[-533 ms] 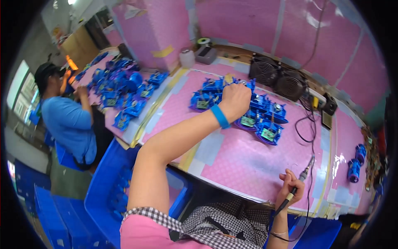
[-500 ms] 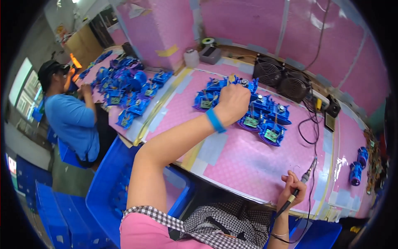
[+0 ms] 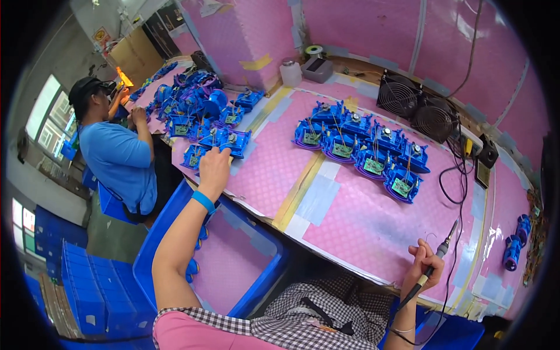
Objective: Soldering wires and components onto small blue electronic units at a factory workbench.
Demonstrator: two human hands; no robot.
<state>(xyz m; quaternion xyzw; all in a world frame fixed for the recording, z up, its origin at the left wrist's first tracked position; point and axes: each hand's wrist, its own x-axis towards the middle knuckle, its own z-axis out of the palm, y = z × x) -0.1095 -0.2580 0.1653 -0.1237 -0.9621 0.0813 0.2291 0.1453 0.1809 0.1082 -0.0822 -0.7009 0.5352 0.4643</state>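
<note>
Reaching far out to my left, my left hand closes its fingers on the near edge of a blue assembly, one of those with a small green circuit board and thin wires standing up from it. I judge the fingers to be pinching it, though the back of the hand hides the contact itself. That part sits at the near end of the left cluster of blue assemblies, well to the left of the yellow tape seam that runs across the pink bench mat. Beyond that cluster a person in a blue shirt works at the far left. Below the bench edge, left of the seam, sits a blue bin lined in pink.

Right of the seam lies a second group of blue assemblies, untouched, with two black fans behind it. Further right, near the bench's front edge, my right hand is wrapped around a soldering iron, tip up and clear of the mat, its cable trailing off.

I judge the step in hand to be fetching a fresh piece. The next move calls for lifting it without snagging its wires on the neighbours and carrying it across the seam toward the iron.
</note>
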